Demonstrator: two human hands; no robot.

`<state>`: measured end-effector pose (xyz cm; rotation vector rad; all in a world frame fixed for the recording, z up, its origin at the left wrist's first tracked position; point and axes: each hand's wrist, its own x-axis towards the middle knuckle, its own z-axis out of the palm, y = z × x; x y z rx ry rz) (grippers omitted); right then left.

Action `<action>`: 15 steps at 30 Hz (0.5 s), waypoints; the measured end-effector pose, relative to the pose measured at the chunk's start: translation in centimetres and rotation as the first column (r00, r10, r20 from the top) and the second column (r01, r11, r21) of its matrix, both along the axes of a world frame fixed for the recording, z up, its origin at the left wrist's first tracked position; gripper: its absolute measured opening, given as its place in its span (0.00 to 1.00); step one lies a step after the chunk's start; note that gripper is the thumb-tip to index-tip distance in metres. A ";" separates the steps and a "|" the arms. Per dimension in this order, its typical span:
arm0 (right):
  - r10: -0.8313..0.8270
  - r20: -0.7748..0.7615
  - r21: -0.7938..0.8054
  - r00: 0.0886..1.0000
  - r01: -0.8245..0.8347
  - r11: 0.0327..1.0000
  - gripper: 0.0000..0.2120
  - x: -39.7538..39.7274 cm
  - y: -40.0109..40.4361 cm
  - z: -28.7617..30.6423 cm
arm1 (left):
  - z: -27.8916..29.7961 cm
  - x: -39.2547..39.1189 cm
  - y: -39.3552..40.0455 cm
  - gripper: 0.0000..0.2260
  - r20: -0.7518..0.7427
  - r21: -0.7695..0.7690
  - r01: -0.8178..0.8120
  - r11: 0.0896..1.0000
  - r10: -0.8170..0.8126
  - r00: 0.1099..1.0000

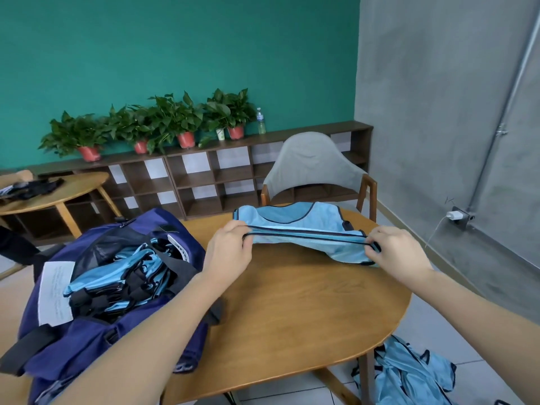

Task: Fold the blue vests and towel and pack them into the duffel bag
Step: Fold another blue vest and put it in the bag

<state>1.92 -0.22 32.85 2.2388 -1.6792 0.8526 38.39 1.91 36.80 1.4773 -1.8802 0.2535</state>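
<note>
Folding one blue vest (295, 226) right now. It's lying at 12 o'clock on the table (292, 305), neck end toward the chair (312, 168), hem end lifted off the wood. I'm pinching the dark-trimmed hem at both corners: left hand (230, 249) at 11 o'clock, right hand (397, 252) at 1 o'clock, fingers curled onto the edge, hem pulled taut between them.

Looks like mid-fold. Next move, I'd say: carrying the hem forward onto the neck end, keeping the corners square, then flattening.

Duffel bag (117, 287) sitting open at 9 o'clock, just beside my left forearm, folded vests (117, 276) already inside. More loose vests (409, 372) hanging at 4 o'clock below the table edge. Not seeing the towel.
</note>
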 end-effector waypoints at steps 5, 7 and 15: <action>-0.021 0.021 -0.045 1.000 0.022 0.999 0.03 -0.6 -0.9 3.1 | 4.1 1.7 -1.5 0.05 -0.067 -0.115 0.010 0.993 -0.018 0.998; -0.020 0.021 -0.044 1.000 0.020 0.999 0.02 -0.8 -1.4 4.1 | 5.4 2.2 -1.7 0.04 -0.070 -0.142 0.027 0.990 -0.037 0.997; 0.004 0.448 -0.159 0.894 0.075 0.984 0.01 -0.9 -2.4 7.5 | 9.7 4.2 -2.0 0.16 0.120 -0.104 0.126 0.987 -0.113 0.986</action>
